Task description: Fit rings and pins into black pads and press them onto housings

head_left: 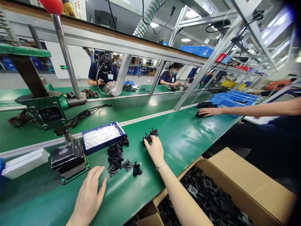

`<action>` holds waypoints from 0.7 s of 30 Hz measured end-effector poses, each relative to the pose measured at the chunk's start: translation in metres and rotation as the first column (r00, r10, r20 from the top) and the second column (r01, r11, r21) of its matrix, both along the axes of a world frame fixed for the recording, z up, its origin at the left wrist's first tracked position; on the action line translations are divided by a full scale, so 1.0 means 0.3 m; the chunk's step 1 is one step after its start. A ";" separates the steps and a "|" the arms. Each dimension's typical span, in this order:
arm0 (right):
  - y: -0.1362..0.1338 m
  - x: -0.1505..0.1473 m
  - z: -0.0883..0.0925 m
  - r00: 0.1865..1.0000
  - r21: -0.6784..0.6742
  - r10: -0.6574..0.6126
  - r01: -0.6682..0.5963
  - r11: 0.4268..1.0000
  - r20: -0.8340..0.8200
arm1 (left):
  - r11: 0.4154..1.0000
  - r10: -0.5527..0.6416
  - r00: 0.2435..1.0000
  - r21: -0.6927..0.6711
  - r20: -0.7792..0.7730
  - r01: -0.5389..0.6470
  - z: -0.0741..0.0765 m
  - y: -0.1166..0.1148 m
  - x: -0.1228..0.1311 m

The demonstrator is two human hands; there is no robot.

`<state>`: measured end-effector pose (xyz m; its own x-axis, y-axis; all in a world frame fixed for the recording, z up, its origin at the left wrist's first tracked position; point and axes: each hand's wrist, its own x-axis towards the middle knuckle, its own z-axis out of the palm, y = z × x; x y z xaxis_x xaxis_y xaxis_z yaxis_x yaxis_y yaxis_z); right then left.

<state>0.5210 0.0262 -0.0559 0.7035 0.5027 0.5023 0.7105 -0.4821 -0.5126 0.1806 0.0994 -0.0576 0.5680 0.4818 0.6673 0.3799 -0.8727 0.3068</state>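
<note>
My right hand (155,150) reaches out over the green belt (188,138) and touches two small black plastic parts (150,135) with its fingertips; the fingers are curled on the nearer one. My left hand (90,191) lies flat on the belt, fingers apart, holding nothing. Between the hands sits a pile of several black plastic parts (117,155), with one lone part (136,169) standing beside it.
A blue tray of white pieces (102,136) and a green hand press with a black fixture (68,157) stand at left. A cardboard box (246,185) of black parts is at lower right. A co-worker's arm (246,110) reaches over black parts near blue bins (232,99).
</note>
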 end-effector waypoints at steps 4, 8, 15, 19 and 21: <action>0.027 0.091 -0.054 0.994 0.035 -0.109 0.108 0.994 0.021 | 1.000 -0.020 1.000 -0.018 -0.017 0.019 -0.047 -0.005 -0.010; 0.045 0.230 -0.042 0.988 0.037 -0.149 0.150 0.988 -0.034 | 0.999 -0.040 0.999 -0.028 -0.033 0.039 -0.078 -0.014 -0.009; 0.057 0.396 0.109 0.980 0.062 -0.193 0.195 0.979 -0.038 | 0.996 -0.083 0.991 -0.048 -0.109 0.078 -0.102 -0.024 0.001; 0.106 0.203 0.104 0.964 -0.095 0.266 -0.266 0.959 -0.012 | 0.994 -0.093 0.989 -0.062 -0.113 0.086 -0.096 -0.021 0.012; 0.143 0.064 0.065 0.863 -0.184 0.504 -0.502 0.845 -0.042 | 0.993 -0.103 0.989 -0.071 -0.104 0.096 -0.086 -0.022 0.017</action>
